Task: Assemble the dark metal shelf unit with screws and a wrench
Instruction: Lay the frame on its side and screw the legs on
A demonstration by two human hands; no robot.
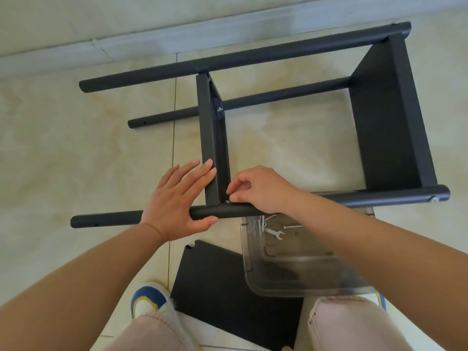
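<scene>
Matte black shelf unit (390,117) lies on glossy floor tiles (63,148). Left hand (181,201) spread flat on a round tube (106,220), right hand (255,190) pinching a small screw (227,201) at the joint.

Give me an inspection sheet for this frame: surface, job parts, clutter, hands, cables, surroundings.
Surface: beige tiled floor.
Job's things: dark shelf frame lies on its side; middle shelf panel meets the near pole; wrench and loose screws sit in the clear plastic tray.
Clutter: spare dark panel on the floor.
Hands: left hand flat, steadying panel and pole; right hand pinching at the corner joint, item hidden.
Cables: nothing seen.
Surroundings: pale baseboard; the person's knees and shoes at bottom.
</scene>
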